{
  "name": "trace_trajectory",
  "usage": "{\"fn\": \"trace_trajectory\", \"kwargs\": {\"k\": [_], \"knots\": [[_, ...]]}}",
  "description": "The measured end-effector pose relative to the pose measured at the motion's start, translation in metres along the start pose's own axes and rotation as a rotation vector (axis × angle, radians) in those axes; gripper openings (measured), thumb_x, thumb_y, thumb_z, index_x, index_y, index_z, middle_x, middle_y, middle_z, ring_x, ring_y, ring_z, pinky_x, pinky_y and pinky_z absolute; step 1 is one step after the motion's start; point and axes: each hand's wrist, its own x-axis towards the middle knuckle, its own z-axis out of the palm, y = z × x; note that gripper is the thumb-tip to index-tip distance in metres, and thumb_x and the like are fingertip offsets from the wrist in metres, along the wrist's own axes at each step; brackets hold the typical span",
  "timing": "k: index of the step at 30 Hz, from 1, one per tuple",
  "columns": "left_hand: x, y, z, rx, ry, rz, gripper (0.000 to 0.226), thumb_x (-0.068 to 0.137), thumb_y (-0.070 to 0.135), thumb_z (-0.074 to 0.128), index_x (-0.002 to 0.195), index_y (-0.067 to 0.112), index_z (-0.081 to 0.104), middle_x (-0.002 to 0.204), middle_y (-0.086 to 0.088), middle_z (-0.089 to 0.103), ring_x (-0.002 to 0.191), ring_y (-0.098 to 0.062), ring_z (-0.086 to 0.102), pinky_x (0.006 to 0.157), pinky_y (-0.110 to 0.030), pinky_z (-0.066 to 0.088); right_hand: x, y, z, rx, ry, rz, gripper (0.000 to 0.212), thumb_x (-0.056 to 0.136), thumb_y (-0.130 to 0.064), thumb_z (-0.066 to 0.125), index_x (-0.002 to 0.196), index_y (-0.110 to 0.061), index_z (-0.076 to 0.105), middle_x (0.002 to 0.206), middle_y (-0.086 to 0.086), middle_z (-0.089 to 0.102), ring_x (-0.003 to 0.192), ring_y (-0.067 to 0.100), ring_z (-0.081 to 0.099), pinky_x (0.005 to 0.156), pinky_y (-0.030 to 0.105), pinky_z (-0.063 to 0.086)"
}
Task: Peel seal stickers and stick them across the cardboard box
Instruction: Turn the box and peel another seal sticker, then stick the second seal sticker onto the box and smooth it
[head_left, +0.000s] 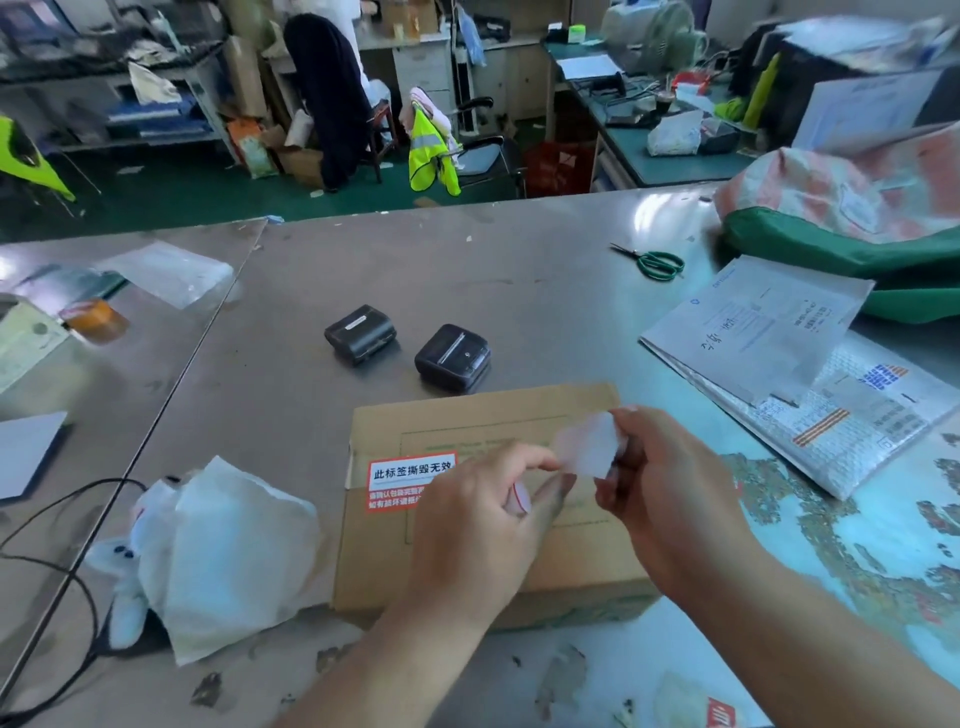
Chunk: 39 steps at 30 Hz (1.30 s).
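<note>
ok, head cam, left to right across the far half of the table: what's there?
Brown tape roll → black printer → second black printer → green-handled scissors → stack of papers and mailers. Cardboard box left out: it spans both printers.

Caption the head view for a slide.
Left hand and right hand peel a sticker from its backing over a cardboard box bearing one red seal.

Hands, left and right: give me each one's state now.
Left hand: pinching a red-and-white sticker.
Right hand: pinching the white backing paper.
</note>
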Motion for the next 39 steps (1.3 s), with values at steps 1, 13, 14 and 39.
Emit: {"fn": "trace_trajectory", "kwargs": {"k": [1,13,14,39], "knots": [[0.000,-0.005,-0.004,-0.002,0.006,0.018,0.014,0.078,0.044,0.070,0.085,0.032,0.071,0.065,0.031,0.052,0.054,0.013,0.040,0.054,-0.003,0.028,-0.001,0.002,0.006,-0.004,-0.004,0.005,0.011,0.092,-0.012,0.050,0.087,-0.006,0.057,0.065,0.010,0.044,0.049,0.019,0.037,0.049,0.030,0.030],[0.013,-0.051,-0.059,-0.416,0.160,-0.431,0.013,0.079,0.033,0.076,0.077,0.022,0.070,0.050,0.006,0.061,0.046,-0.008,0.054,0.047,-0.023,0.048,0.000,0.009,0.067,0.048,-0.002,0.244,0.018,0.095,-0.031,0.055,0.088,-0.015,0.059,0.060,0.001,0.048,0.047,0.015,0.039,0.052,0.028,0.031],[0.017,-0.053,-0.063,-0.699,0.160,-0.625,0.012,0.081,0.027,0.074,0.079,0.017,0.068,0.047,0.002,0.060,0.042,-0.010,0.054,0.043,-0.021,0.047,0.000,0.012,0.070,-0.027,-0.026,0.213,0.017,0.095,-0.028,0.057,0.089,-0.013,0.061,0.060,0.001,0.050,0.048,0.015,0.041,0.052,0.028,0.032],[0.009,-0.115,-0.073,-0.410,-0.056,-0.350,0.036,0.084,0.056,0.047,0.107,0.033,0.062,0.061,0.014,0.052,0.064,-0.011,0.055,0.065,-0.031,0.047,0.021,0.012,0.052,-0.503,-0.010,-0.163,0.027,0.097,-0.011,0.059,0.073,-0.016,0.068,0.077,0.004,0.069,0.065,0.020,0.060,0.062,0.031,0.044]]}}
